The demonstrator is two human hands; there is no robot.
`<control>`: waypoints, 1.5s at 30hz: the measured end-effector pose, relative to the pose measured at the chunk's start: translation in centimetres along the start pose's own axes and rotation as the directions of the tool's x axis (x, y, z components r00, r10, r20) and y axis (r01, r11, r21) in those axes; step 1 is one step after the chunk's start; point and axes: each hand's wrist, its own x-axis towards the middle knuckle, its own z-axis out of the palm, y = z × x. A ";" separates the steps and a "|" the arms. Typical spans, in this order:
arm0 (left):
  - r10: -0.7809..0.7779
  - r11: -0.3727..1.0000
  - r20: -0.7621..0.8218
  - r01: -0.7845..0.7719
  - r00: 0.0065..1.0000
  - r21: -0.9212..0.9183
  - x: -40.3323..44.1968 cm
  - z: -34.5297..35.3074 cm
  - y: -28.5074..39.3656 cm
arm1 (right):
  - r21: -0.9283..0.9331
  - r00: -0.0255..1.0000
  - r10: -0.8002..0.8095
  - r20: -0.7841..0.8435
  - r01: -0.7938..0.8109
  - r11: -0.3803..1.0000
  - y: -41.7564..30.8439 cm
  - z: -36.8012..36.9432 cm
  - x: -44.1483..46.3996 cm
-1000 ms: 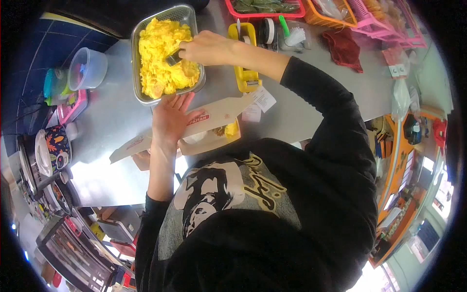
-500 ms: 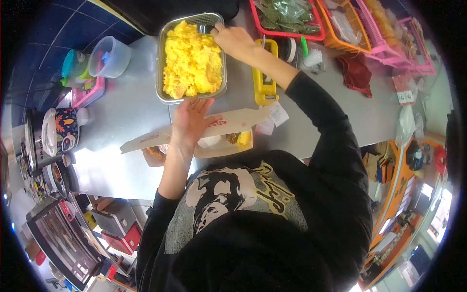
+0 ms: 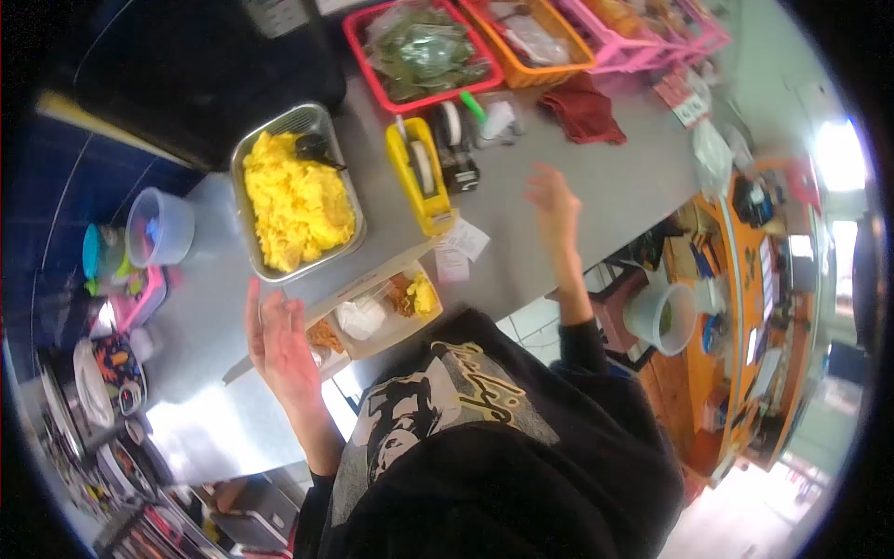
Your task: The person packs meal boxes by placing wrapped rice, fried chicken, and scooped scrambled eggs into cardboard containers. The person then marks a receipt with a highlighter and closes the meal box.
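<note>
My left hand [image 3: 285, 352] is raised palm forward, fingers spread, holding nothing. It hovers at the left end of a cardboard food box [image 3: 399, 333]. In this open box lie brown shredded food [image 3: 322, 337], a white wrapped bundle [image 3: 360, 318] and a yellow portion [image 3: 422, 295]. Beyond it stands a metal tray [image 3: 358, 216] heaped with yellow rice-like food [image 3: 293, 210]. A black utensil [image 3: 317, 149] rests on the heap. Slightly blurred, my right hand [image 3: 556, 212] is off to the right above the counter, fingers apart and nothing visible in them.
A yellow tape dispenser [image 3: 410, 177] and a black one [image 3: 458, 172] stand beside the tray. Small paper slips [image 3: 466, 240] lie near the box. Red [image 3: 372, 88], orange [image 3: 540, 73] and pink baskets line the back. A dark red cloth [image 3: 582, 110] is at right.
My right hand has let go of the black utensil in the tray and swung right. My left hand has moved off the box lid to the left. The head view has turned.
</note>
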 end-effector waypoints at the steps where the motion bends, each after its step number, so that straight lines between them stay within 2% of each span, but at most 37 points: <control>1: -0.014 1.000 0.033 0.014 0.999 -0.006 -0.3 0.2 -0.2 | -0.010 0.991 0.109 -0.078 -0.110 0.994 2.0 -3.6 -1.3; 3: -0.036 0.998 -0.016 0.037 0.999 0.042 -0.7 1.1 -0.9 | 0.079 0.939 0.227 -0.257 -0.213 0.974 3.6 -10.2 -4.3; 4: -0.029 0.999 -0.035 0.031 0.999 0.036 -0.9 1.7 -1.4 | -0.008 0.912 0.174 -0.372 -0.191 0.982 3.6 -13.1 -5.6; 5: -0.057 0.998 0.023 0.056 0.998 0.029 -1.0 2.0 -2.1 | -0.101 0.868 0.115 -0.483 -0.185 0.978 3.0 -15.7 -7.0; 7: -0.024 1.000 0.089 0.022 0.996 0.022 -1.0 2.5 -3.6 | -0.413 0.776 -0.019 -0.630 -0.315 0.854 -1.2 -20.4 -9.3; 9: -0.061 0.998 0.191 0.060 0.980 0.011 -1.2 4.2 -4.7 | -0.480 0.683 -0.092 -0.725 -0.404 0.779 -2.7 -25.1 -12.4; 11: -0.104 0.993 0.219 0.089 0.970 0.076 -1.3 5.2 -6.7 | -0.547 0.594 -0.230 -0.771 -0.433 0.717 -4.3 -28.8 -15.5; 12: -0.152 0.988 0.240 0.140 0.959 0.069 -1.8 6.1 -7.6 | -0.547 0.571 -0.241 -0.785 -0.456 0.702 -4.7 -30.6 -17.2; 14: -0.207 0.978 0.280 0.194 0.937 0.074 -3.1 7.9 -9.3 | -0.378 0.445 -0.156 -0.882 -0.470 0.798 -5.4 -33.5 -20.4; 15: -0.244 0.970 0.291 0.229 0.925 0.086 -3.9 8.8 -10.1 | -0.378 0.430 -0.162 -0.888 -0.483 0.790 -5.4 -34.6 -21.6; 16: -0.225 0.974 0.386 0.208 0.895 0.086 -4.6 9.6 -10.9 | -0.363 0.412 -0.152 -0.899 -0.503 0.785 -5.5 -35.5 -22.5; 19: -0.287 0.957 0.409 0.246 0.866 0.150 -8.0 12.5 -12.1 | -0.274 0.344 -0.101 -0.934 -0.503 0.820 -4.8 -38.0 -24.6; 21: -0.269 0.962 0.434 0.220 0.860 0.160 -9.9 14.3 -13.0 | -0.198 0.271 -0.069 -0.960 -0.485 0.852 -3.0 -40.3 -25.5; 24: -0.253 0.963 0.440 0.181 0.862 0.199 -12.8 17.6 -14.9 | -0.214 0.194 -0.139 -0.971 -0.453 0.865 -0.5 -45.0 -26.1; 26: -0.242 0.967 0.483 0.169 0.841 0.190 -14.7 19.7 -16.6 | -0.180 0.184 -0.111 -0.977 -0.420 0.890 0.4 -48.6 -27.2; 31: -0.267 0.963 0.589 0.182 0.763 0.201 -20.7 29.6 -22.2 | -0.125 0.069 -0.106 -0.992 -0.409 0.904 1.5 -55.6 -32.5; 33: -0.294 0.956 0.662 0.197 0.690 0.219 -23.1 33.8 -24.1 | -0.017 -0.045 -0.036 -0.998 -0.370 0.929 2.0 -57.1 -35.1; 35: -0.330 0.944 0.773 0.200 0.542 0.263 -26.0 37.4 -25.3 | 0.017 -0.103 -0.026 -0.994 -0.393 0.920 3.6 -58.3 -38.8; 38: -0.367 0.928 0.845 0.218 0.388 0.303 -29.8 41.0 -26.4 | 0.158 -0.158 0.103 -0.982 -0.385 0.909 4.9 -58.8 -43.2; 41: -0.461 0.887 0.815 0.209 0.352 0.412 -32.9 42.4 -28.2 | 0.248 -0.265 0.143 -0.953 -0.420 0.873 5.1 -57.8 -44.5; 42: -0.466 0.880 0.847 0.231 0.255 0.414 -33.2 42.4 -29.1 | 0.244 -0.222 0.159 -0.962 -0.438 0.865 5.7 -57.4 -45.7; 43: -0.468 0.879 0.849 0.223 0.243 0.421 -33.7 42.7 -29.7 | 0.254 -0.236 0.163 -0.958 -0.436 0.863 5.9 -57.0 -45.9; 45: -0.535 0.833 0.832 0.259 0.148 0.490 -34.7 43.7 -30.5 | 0.256 -0.285 0.136 -0.949 -0.443 0.859 5.9 -56.0 -45.6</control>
